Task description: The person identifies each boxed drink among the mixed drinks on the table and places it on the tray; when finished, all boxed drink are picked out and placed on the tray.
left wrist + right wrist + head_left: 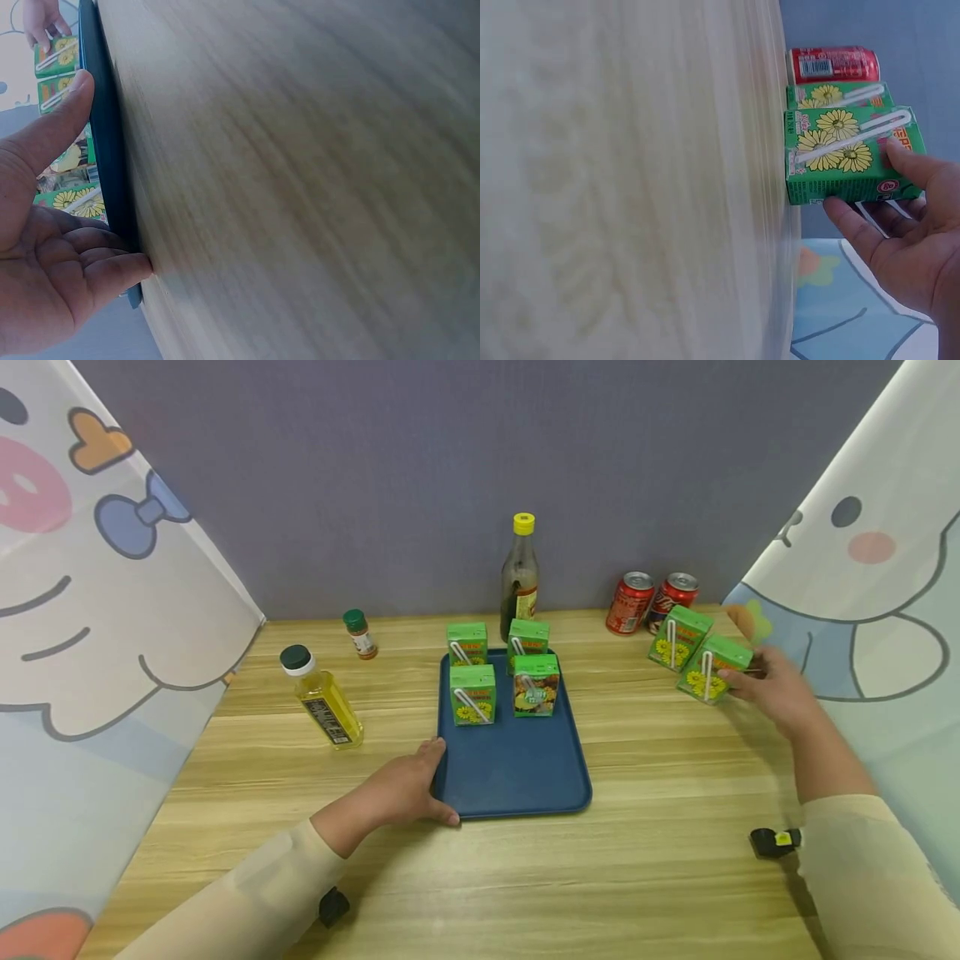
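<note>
Wooden tabletop (525, 885): green carton (717, 662)—yellow flowers (837, 123), white straw (855, 138)—pinched in right grip (777, 690), left grip (406, 787) spread against blue tray (517, 768).

Six cartons (473, 695), two cans (630, 603), three bottles (330, 710), one tray (513, 768).

We list: tray (513, 768); on it, four cartons (472, 695); behind, sauce bottle (520, 578); left, oil bottle (327, 703), jar (360, 637); right, two cartons (716, 667), two cans (630, 603).
</note>
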Demonstrator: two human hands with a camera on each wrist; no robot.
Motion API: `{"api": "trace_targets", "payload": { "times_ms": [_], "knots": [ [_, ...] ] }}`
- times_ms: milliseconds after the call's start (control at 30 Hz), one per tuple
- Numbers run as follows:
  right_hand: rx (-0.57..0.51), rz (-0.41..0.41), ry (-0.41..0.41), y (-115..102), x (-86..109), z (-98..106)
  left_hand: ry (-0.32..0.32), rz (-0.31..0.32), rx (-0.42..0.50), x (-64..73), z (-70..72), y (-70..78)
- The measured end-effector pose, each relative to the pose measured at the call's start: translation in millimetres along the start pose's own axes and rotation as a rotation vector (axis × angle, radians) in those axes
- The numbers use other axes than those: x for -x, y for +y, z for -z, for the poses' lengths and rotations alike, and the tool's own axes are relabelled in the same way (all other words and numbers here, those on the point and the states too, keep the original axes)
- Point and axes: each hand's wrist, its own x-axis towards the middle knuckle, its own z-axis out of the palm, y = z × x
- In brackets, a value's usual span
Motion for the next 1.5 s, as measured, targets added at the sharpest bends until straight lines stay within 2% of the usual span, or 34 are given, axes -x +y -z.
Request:
{"api": "trace_targets", "payload": {
  "times_ms": [233, 467, 600, 767, 967, 1133, 1333, 1500],
  "knots": [
    [-0.036, 0.028, -0.019, -9, 2.9, -16, 0.003, -0.005, 0.000, -0.3, 0.2, -0.7],
    [0.012, 0.075, -0.031, -25, 5.9, -36, 0.011, -0.011, -0.001, 0.6, -0.6, -0.8],
    [0.021, 0.080, -0.050, -42, 11.1, -47, 0.014, -0.017, 0.005, 0.1, -1.6, -1.0],
    [0.008, 0.133, -0.082, -69, 20.2, -59, 0.017, -0.015, 0.011, 0.1, -1.2, -1.5],
    [0.094, 0.162, -0.115, -100, 32.4, -73, 0.015, 0.010, 0.038, 0.5, 1.8, -2.8],
    [0.115, 0.225, -0.159, -121, 43.4, -89, 0.019, 0.022, 0.057, 0.1, 4.1, -3.7],
    [0.043, 0.329, -0.250, -136, 52.4, -112, 0.024, 0.037, 0.061, -0.1, 4.8, -3.8],
    [0.003, 0.342, -0.342, -147, 55.7, -136, 0.024, 0.034, 0.062, -0.4, 4.7, -3.8]
  ]
}}
